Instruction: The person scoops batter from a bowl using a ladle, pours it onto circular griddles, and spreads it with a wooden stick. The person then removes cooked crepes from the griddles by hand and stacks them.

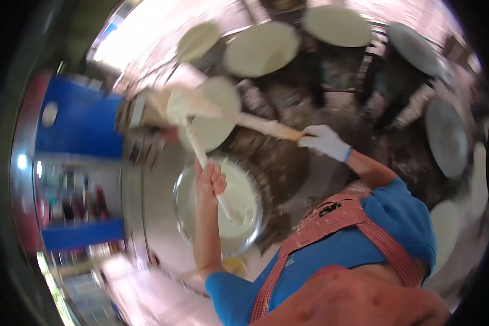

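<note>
My left hand [211, 180], bare, is wrapped round the white handle of a ladle [198, 145]. The ladle's pale, batter-coated head is blurred by motion. In a white glove, my right hand [325, 142] grips the wooden handle of a long scraper [266, 126]. Its far end meets or overlaps the ladle head; whether they touch I cannot tell. Below my left hand stands a big metal bowl [178, 209] of pale batter [242, 195]. Beyond the tools, a round griddle [220, 117] carries a pale layer.
More round griddles curve from the far left to the right, several with pale layers, such as one griddle [262, 49]. Bare grey griddles [445, 136] stand at the right. A blue panel [79, 117] is at the left. Something yellow [234, 266] lies below the bowl.
</note>
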`<state>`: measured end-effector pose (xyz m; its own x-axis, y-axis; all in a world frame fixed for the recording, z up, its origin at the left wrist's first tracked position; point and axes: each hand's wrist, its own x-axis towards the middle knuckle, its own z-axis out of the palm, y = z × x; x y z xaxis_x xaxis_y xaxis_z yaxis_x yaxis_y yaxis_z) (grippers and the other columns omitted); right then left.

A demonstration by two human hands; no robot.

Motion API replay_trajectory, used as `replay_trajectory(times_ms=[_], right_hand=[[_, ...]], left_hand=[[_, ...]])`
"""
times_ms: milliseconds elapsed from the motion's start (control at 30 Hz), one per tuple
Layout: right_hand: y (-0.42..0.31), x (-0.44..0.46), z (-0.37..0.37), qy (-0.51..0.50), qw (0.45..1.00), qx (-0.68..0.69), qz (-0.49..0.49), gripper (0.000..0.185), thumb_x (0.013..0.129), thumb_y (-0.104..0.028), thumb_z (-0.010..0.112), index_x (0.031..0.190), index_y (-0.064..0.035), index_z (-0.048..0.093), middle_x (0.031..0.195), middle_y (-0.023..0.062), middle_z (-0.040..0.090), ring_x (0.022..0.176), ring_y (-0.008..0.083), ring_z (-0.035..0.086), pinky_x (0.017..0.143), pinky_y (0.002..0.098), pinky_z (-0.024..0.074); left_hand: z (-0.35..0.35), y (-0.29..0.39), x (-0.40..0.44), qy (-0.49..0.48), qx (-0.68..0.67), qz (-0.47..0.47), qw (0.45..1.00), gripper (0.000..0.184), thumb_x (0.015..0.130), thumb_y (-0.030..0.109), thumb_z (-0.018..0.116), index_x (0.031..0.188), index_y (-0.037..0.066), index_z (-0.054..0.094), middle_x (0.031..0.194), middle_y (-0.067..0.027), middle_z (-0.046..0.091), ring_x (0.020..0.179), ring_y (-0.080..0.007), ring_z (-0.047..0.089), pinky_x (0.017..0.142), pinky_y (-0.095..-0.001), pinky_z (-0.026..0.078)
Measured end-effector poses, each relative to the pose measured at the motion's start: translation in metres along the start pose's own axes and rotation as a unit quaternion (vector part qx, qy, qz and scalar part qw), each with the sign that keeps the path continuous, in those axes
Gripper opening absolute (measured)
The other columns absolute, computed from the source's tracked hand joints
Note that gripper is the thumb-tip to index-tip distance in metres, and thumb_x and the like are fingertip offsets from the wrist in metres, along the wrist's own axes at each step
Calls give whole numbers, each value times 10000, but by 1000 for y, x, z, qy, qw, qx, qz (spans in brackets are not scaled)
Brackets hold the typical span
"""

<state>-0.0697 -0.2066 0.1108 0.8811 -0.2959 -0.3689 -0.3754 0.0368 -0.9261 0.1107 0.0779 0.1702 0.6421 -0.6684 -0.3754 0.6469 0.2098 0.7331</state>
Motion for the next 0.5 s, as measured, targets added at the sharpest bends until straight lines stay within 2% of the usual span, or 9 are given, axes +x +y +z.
replay_trajectory(times_ms=[67,133,167,200,267,333,400,467,500], right_hand=[[32,0,-29,16,1000,21,-4,273,767,-325,612,839,-62,616,550,12,486,504,72,477,440,243,387],[75,-6,-77,61,997,-40,24,316,762,-362,604,811,-50,618,574,72,528,517,140,515,484,296,415],[123,-1,-98,135,972,-185,-54,383,755,-413,591,788,-32,618,639,146,569,576,262,554,541,361,427],[119,-32,-123,144,971,-190,-2,414,739,-431,588,792,-21,618,699,185,576,667,344,555,590,399,423],[178,-64,-166,187,957,-221,-30,382,718,-412,589,792,-39,625,739,191,579,706,349,549,621,399,432],[211,-99,-209,219,942,-249,49,335,711,-379,600,819,-63,634,747,163,594,722,323,570,640,386,445],[184,-143,-240,312,922,-166,160,323,712,-382,618,839,-86,647,717,151,598,697,302,591,612,374,452],[205,-169,-275,409,870,-219,167,347,738,-405,602,820,-70,641,695,155,600,703,288,598,613,385,451],[203,-181,-296,453,837,-247,184,326,744,-373,603,818,-58,643,704,171,599,699,295,602,611,368,452]], left_hand=[[19,-29,57,-70,-19,-46,996,130,908,124,403,990,191,478,557,-7,322,393,-70,307,274,-166,222],[55,-63,112,-132,-196,-238,942,109,911,119,388,973,130,477,572,-9,331,416,-73,330,296,-185,248],[71,-81,142,-119,-274,-328,896,92,909,112,382,950,77,457,569,-8,331,421,-79,335,312,-193,265],[87,-102,168,-99,-351,-410,836,101,907,104,377,927,25,436,566,-8,331,425,-84,340,328,-201,282],[120,-158,207,-91,-397,-454,793,139,900,85,365,812,-20,387,568,-13,339,435,-85,340,352,-197,302],[152,-213,261,-116,-421,-492,754,247,893,109,393,996,-115,373,611,-35,370,409,-100,335,402,-201,359],[220,-253,294,-185,-140,-310,922,257,889,99,407,1010,-126,373,617,-30,377,418,-98,349,418,-185,376],[300,-277,324,-258,-60,-293,919,256,884,100,424,1033,-105,385,623,-28,376,411,-89,345,368,-182,363],[336,-288,349,-256,-135,-412,864,233,880,101,434,1042,-64,402,616,-27,373,403,-81,339,337,-184,343]])
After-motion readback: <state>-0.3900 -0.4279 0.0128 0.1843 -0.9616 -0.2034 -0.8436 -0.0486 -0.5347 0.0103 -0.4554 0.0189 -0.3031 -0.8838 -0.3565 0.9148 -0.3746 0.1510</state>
